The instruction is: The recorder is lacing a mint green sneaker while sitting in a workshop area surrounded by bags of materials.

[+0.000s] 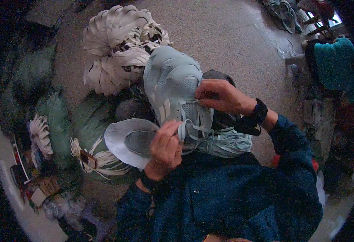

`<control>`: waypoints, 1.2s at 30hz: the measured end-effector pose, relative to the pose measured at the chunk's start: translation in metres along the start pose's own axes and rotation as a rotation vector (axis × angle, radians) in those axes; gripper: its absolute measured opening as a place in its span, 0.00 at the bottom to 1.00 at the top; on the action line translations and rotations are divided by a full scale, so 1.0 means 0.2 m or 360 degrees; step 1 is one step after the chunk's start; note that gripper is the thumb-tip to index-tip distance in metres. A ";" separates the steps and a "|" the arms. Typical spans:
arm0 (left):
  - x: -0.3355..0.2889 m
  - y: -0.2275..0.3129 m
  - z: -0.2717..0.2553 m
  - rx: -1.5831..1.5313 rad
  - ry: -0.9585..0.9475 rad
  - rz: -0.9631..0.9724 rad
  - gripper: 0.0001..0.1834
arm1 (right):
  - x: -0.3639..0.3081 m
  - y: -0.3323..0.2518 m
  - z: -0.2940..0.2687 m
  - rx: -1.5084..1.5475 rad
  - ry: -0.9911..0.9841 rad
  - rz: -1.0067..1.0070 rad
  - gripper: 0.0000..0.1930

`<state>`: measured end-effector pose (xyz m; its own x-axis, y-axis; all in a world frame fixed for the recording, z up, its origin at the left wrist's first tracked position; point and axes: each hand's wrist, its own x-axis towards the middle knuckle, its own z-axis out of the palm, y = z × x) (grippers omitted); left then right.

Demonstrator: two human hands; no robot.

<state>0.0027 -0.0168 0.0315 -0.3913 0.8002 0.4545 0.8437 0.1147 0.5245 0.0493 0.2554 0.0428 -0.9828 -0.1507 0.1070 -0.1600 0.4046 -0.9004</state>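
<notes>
In front of the blue jacket (pixel 229 197), the left grip (pixel 167 146) closes on the lace (pixel 181 131) of a grey shoe (pixel 167 80); the right grip (pixel 215 94) pinches it farther up. White laces (pixel 108 166) lie beside a green bag (pixel 89 122), its contents too dim to tell. Beige shoes (pixel 118 30) pile on the floor (pixel 233 44).

Left hand (pixel 167 147) near centre, toward seven o'clock, fingers curled; right hand (pixel 221 96) toward two, fingertips bunched. Left forearm (pixel 134 205) at seven, right forearm (pixel 288 135) at three.

Speckled floor (pixel 241 48), dimly lit (brighter at upper right, near 1 stool-like seat (pixel 315 19)).
</notes>
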 end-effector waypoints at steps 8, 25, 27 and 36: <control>0.06 0.02 0.01 0.0075 -0.0026 -0.0056 0.04 | -0.04 -0.01 0.11 -0.0180 0.0316 0.0057 0.09; 0.10 -0.03 0.08 0.0119 -0.0092 0.0061 0.06 | -0.01 0.03 -0.01 -0.0420 0.0155 -0.0149 0.08; 0.10 -0.03 0.07 0.0132 -0.0109 0.0077 0.05 | -0.01 0.03 -0.02 -0.0346 0.0075 -0.0165 0.08; 0.07 -0.02 0.06 0.0118 -0.0090 0.0073 0.04 | 0.01 0.00 -0.06 -0.0229 -0.0118 -0.0242 0.05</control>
<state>-0.0024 0.0008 0.0279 -0.3320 0.8372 0.4346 0.8860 0.1187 0.4482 0.0467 0.2663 0.0483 -0.9376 -0.2838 0.2008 -0.3228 0.4960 -0.8061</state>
